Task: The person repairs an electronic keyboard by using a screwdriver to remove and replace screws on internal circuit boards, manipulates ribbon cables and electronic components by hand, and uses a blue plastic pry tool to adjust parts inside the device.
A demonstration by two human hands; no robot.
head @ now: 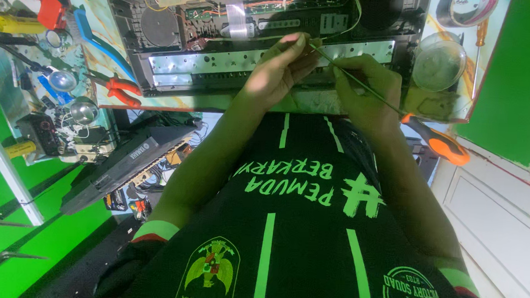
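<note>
Red-handled pliers (122,91) lie on the bench well to the left of the grip, beside the opened electronic chassis (222,38) with its exposed circuit boards. Left hand (279,68): fingers pinched together at the tip of the screwdriver (400,111) (what, if anything, is between them cannot be told), resting against the chassis's front metal strip. Right hand (368,91): clenched around the screwdriver's thin shaft, orange handle trailing out to the right of the grip, below a clear plastic dish (440,60).

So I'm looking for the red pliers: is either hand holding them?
No: the red pliers lie on the bench, while the right hand holds a screwdriver.
</note>
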